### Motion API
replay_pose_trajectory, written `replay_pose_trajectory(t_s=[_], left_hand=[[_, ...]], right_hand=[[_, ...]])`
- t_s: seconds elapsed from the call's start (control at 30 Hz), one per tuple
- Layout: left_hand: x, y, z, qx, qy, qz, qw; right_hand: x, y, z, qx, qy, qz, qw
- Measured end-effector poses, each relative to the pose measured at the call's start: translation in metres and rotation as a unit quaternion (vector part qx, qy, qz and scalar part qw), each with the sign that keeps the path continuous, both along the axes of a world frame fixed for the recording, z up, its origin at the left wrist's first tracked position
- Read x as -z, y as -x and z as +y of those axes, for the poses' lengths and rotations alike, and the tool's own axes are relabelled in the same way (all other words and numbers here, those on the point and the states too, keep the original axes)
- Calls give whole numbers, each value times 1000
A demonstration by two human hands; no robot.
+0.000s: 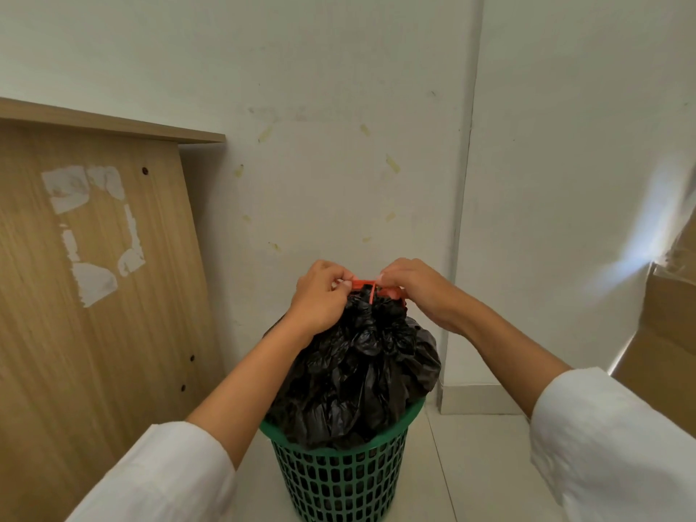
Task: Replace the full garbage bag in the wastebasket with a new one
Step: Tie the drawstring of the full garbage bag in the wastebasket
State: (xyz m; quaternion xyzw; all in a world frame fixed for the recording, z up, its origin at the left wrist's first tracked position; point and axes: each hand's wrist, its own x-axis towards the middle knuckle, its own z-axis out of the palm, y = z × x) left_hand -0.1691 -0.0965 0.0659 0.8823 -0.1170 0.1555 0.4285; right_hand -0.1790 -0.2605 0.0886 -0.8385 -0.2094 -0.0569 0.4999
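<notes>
Two hands (pixel 320 295) (pixel 414 288), one bag (pixel 361 371), one wastebasket (pixel 339 480)

You get soft, even daylight here, bright enough to read every surface. A hazy patch of glare falls on the right wall (pixel 636 254) (it washes out the texture there), so the light seems to enter from the right. The black garbage bag (pixel 361 371) shows small glossy highlights on its creases. Shadows are faint. The wide lens bends the wooden board (pixel 94 276) at left, and your near sleeves (pixel 617 446) look stretched and slightly soft.
</notes>
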Motion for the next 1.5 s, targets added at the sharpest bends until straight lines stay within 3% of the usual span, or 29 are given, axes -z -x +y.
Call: replay_pose_trajectory(t_s=[0.13, 0.43, 0.53, 0.6, 0.67, 0.83, 0.93, 1.1, 1.2, 1.3, 1.4, 1.5], left_hand=[[4, -3, 0, 9, -17, -12, 1000], [8, -3, 2, -27, -13, -11, 999], [14, -5, 5, -35, -8, -10, 999], [17, -6, 5, -39, -1, -18, 999], [19, -8, 6, -49, 9, -25, 998], [18, -9, 14, -63, 5, -21, 998], [15, -10, 19, -82, -20, -27, 996], [6, -10, 35, -147, -95, -47, 983], [7, -9, 37, -88, 81, 46, 992], [14, -9, 34, -26, 292, 107, 950], [20, -13, 30, 44, 486, 104, 866], [21, -12, 31, 69, 561, 114, 817]], right_hand=[[15, -2, -1, -1, -47, -23, 999], [22, 0, -5, -45, -163, 83, 982], [20, -1, -7, 17, -82, 49, 995], [22, 0, -9, 40, 32, -13, 999], [23, 1, -8, 64, 86, -93, 990], [28, -7, -13, 134, 95, -176, 971], [26, -9, -13, 147, 150, -212, 955], [23, -13, -23, 167, 107, -192, 961], [32, -18, -19, 168, 117, -147, 968], [41, -22, -10, 189, 65, -62, 978], [46, -29, 1, 194, -150, 92, 965], [42, -29, 5, 138, -345, 246, 895]])
